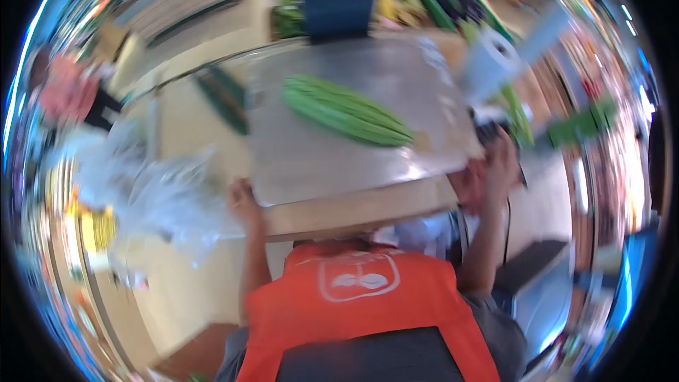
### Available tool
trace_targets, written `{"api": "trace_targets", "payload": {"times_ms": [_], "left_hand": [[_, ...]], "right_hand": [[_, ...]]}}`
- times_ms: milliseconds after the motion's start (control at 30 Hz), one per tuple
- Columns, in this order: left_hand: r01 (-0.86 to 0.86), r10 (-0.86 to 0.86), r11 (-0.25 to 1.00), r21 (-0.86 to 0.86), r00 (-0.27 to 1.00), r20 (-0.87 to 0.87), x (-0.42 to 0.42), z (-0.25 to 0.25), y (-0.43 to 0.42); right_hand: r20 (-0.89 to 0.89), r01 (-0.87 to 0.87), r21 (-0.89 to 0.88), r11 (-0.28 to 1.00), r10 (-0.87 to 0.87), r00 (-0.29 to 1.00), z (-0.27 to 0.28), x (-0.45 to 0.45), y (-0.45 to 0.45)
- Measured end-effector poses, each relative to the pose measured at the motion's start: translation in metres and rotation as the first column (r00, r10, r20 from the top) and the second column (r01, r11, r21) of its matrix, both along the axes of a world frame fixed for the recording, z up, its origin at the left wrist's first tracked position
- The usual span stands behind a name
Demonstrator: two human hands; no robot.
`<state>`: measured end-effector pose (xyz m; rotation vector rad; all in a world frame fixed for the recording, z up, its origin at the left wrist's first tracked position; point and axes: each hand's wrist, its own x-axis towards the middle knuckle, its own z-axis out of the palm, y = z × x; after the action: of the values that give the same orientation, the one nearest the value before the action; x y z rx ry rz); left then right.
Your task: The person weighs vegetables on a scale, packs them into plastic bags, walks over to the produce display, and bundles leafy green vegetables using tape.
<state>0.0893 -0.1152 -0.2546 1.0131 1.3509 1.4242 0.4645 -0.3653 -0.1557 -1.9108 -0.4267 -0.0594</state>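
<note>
A long green ridged gourd, like a bitter melon (346,111), lies slantwise on a flat metal weighing plate (304,170). My left hand (245,203) is by the plate's near left corner, at the counter's front edge; its fingers look bent but are smeared by motion. On the other side, my right hand (501,164) is beside the plate's right edge, close to a dark device (489,132). Blur hides whether its fingers hold anything. A reddish item (469,185) sits just left of that hand.
Clear plastic bags (159,187) are heaped on the left. A dark column (337,0) rises behind the plate, with vegetables (403,8) beyond it. A white roll (493,56) stands at the right, near green stalks (518,117). Another person (71,92) is at far left.
</note>
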Motion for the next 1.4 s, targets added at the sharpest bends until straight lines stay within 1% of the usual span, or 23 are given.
{"api": "trace_targets", "payload": {"times_ms": [33,67,100,167,233,333,433,500,533,567,667,700,733,800,867,900,967,1000,1067,1133,1200,1267,1400], "left_hand": [[0.017,-0.015,0.999,0.041,0.998,-0.054,-0.012,-0.015,0.006],[0.057,0.018,0.984,0.166,0.908,-0.418,-0.017,-0.006,0.002],[0.04,-0.041,0.999,-0.011,0.97,-0.239,-0.016,0.014,-0.008],[0.153,-0.09,0.965,0.214,0.956,-0.28,-0.024,0.027,-0.023],[0.111,-0.016,0.946,0.304,0.954,-0.3,-0.032,0.053,-0.038],[-0.004,0.291,0.849,0.528,0.838,-0.462,-0.05,0.083,-0.044],[-0.162,0.602,0.739,0.654,0.596,-0.532,-0.081,0.108,-0.044],[-0.377,0.656,0.735,0.564,0.608,-0.448,-0.083,0.119,-0.035],[-0.42,0.643,0.756,0.502,0.621,-0.448,-0.099,0.114,-0.032],[-0.431,0.607,0.787,0.441,0.668,-0.431,-0.111,0.108,-0.029],[-0.425,0.457,0.889,0.168,0.819,-0.346,-0.134,0.108,-0.023],[-0.396,0.395,0.917,0.047,0.888,-0.236,-0.132,0.119,-0.024],[-0.339,0.332,0.938,-0.066,0.937,-0.106,-0.133,0.124,-0.026],[-0.102,0.109,0.972,-0.213,0.994,0.022,-0.145,0.117,-0.018],[0.086,-0.064,0.962,-0.26,0.994,0.093,-0.154,0.112,-0.013],[0.139,-0.122,0.959,-0.248,0.989,0.085,-0.151,0.111,-0.015],[0.256,-0.24,0.944,-0.21,0.966,0.096,-0.158,0.108,-0.022],[0.348,-0.33,0.911,-0.222,0.937,0.114,-0.165,0.108,-0.026],[0.519,-0.496,0.82,-0.243,0.855,0.154,-0.179,0.108,-0.035],[0.516,-0.491,0.814,-0.267,0.857,0.157,-0.188,0.095,-0.036],[0.543,-0.511,0.8,-0.257,0.84,0.185,-0.194,0.089,-0.032],[0.601,-0.554,0.77,-0.216,0.797,0.242,-0.197,0.089,-0.027],[0.699,-0.65,0.671,-0.247,0.715,0.258,-0.199,0.095,-0.017]], "right_hand": [[0.044,-0.08,0.034,0.996,0.078,0.996,-0.005,-0.007,-0.006],[-0.105,-0.09,0.225,0.97,0.116,0.988,-0.022,-0.005,-0.011],[0.049,-0.173,0.133,0.976,0.167,0.985,-0.04,-0.002,-0.018],[0.004,-0.266,0.146,0.953,0.268,0.963,-0.055,-0.001,-0.025],[-0.059,-0.321,0.2,0.926,0.338,0.939,-0.058,-0.006,-0.026],[-0.237,-0.323,0.442,0.837,0.456,0.858,-0.061,-0.016,-0.005],[-0.116,-0.316,0.203,0.927,0.343,0.932,-0.075,-0.012,-0.006],[0.046,-0.212,0.115,0.97,0.208,0.977,-0.085,-0.014,-0.003],[0.087,-0.228,0.205,0.952,0.214,0.973,-0.096,-0.01,-0.006],[0.389,-0.107,-0.004,0.994,0.1,0.916,-0.086,-0.006,-0.013],[0.242,0.077,0.152,0.985,-0.112,0.964,-0.047,-0.008,-0.039],[0.031,0.164,0.28,0.946,-0.179,0.983,-0.012,-0.028,-0.034],[0.04,0.155,0.342,0.927,-0.179,0.983,0.016,-0.051,-0.024],[0.125,-0.023,0.392,0.92,-0.029,0.992,0.044,-0.074,-0.019],[0.13,-0.394,0.536,0.747,0.388,0.912,0.061,-0.129,0.011],[0.166,-0.59,0.491,0.641,0.596,0.786,0.063,-0.155,0.032],[-0.102,-0.719,0.31,0.622,0.773,0.626,0.053,-0.209,0.071],[-0.18,-0.755,0.543,0.366,0.93,0.321,0.065,-0.242,0.108],[-0.344,-0.767,0.531,0.36,0.919,0.193,0.062,-0.291,0.165],[-0.348,-0.726,0.604,0.329,0.928,0.131,0.039,-0.325,0.219],[-0.364,-0.718,0.589,0.371,0.915,0.174,0.016,-0.347,0.269],[-0.388,-0.695,0.518,0.498,0.862,0.327,-0.007,-0.364,0.312],[-0.325,-0.794,0.181,0.581,0.797,0.509,-0.037,-0.386,0.366]]}}
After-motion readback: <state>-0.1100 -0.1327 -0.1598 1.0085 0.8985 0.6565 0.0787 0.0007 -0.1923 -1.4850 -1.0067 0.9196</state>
